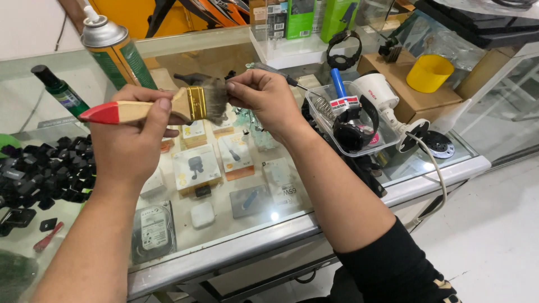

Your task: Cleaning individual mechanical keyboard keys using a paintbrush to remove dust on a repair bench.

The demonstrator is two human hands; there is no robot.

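Wooden brush [168, 106] in left hand [132, 140] grip; right hand [264, 98] fingertips pinch bristles [215, 100].

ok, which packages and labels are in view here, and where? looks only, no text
Spray can: back left on the glass counter, green and orange label.
Small bottle: far left, dark cap, green label.
Product boxes: inside the case below the hands, white and orange.
Hard drive: lower left in the case, white label.
Green boxes: back shelf, upright.
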